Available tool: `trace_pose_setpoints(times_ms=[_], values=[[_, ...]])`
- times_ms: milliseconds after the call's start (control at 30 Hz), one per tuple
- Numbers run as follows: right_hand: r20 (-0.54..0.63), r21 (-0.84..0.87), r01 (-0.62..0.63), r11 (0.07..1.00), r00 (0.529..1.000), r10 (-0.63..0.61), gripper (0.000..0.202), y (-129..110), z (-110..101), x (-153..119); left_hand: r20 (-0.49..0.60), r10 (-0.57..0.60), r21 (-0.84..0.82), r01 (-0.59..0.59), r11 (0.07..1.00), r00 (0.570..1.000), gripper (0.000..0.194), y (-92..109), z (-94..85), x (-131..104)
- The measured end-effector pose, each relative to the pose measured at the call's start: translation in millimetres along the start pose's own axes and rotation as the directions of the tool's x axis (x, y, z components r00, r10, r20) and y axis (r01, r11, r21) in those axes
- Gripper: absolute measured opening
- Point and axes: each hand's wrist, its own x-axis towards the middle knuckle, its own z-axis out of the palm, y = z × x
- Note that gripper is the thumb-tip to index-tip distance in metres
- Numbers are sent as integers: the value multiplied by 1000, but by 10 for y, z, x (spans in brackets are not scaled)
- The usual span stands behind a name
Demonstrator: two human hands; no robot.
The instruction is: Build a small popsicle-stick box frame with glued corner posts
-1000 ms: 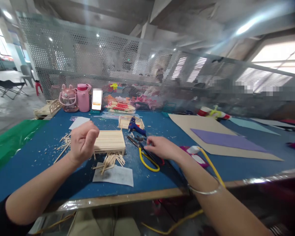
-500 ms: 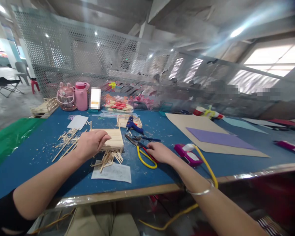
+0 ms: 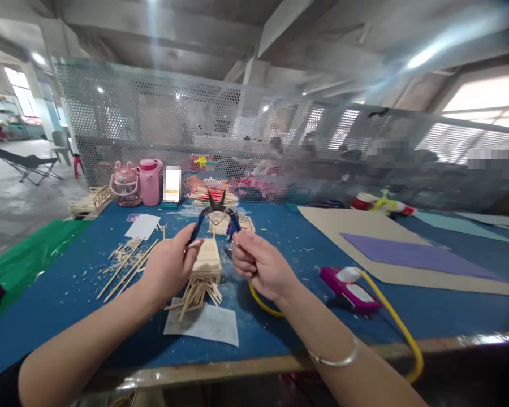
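Both hands hold a pair of blue-handled pliers [image 3: 218, 207] up above the table, jaws pointing away and spread apart. My left hand [image 3: 169, 263] is closed round the left handle, and a short pale stick [image 3: 194, 243] shows at its fingertips. The right handle is gripped in my right hand [image 3: 263, 263]. Below and between the hands stands a small slatted wooden stick model [image 3: 207, 259], partly covered by the left hand. A pile of cut sticks [image 3: 198, 294] lies against its near side, over a white sheet [image 3: 216, 325]. A yellow scissor handle [image 3: 263, 304] shows beneath the right hand.
Loose sticks and scraps [image 3: 129, 260] litter the left side. Behind are a stick tray [image 3: 246, 223], a pink bottle [image 3: 149, 183] and a perforated screen [image 3: 144, 124]. To the right lie a magenta device [image 3: 356, 299] with a yellow cable and purple sheet [image 3: 415, 257] on tan card.
My right hand has lifted from beside the scissors with the pliers and moved towards the left hand. The left hand has come onto the other handle. The view has shifted slightly.
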Motion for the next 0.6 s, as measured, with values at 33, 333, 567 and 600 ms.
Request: trace_pose_setpoints(times_ms=[33, 333, 567, 600], values=[[27, 95, 25, 995, 999, -27, 27, 12, 24, 55, 7, -22, -21, 22, 1000, 1000, 35, 5, -51, 49], [305, 246, 64, 967, 942, -140, 69, 0, 147, 102, -23, 23, -233, -28, 972, 999, 34, 143, -47, 176], [348, 196, 94, 976, 924, -159, 60, 1, 282, 149, -23, 177, -98, -179, 979, 984, 40, 299, 30, 210], [320, 216, 125, 968, 928, -191, 59, -17, 278, 160, -32, 174, -56, -176, 983, 984, 42, 281, 34, 227]])
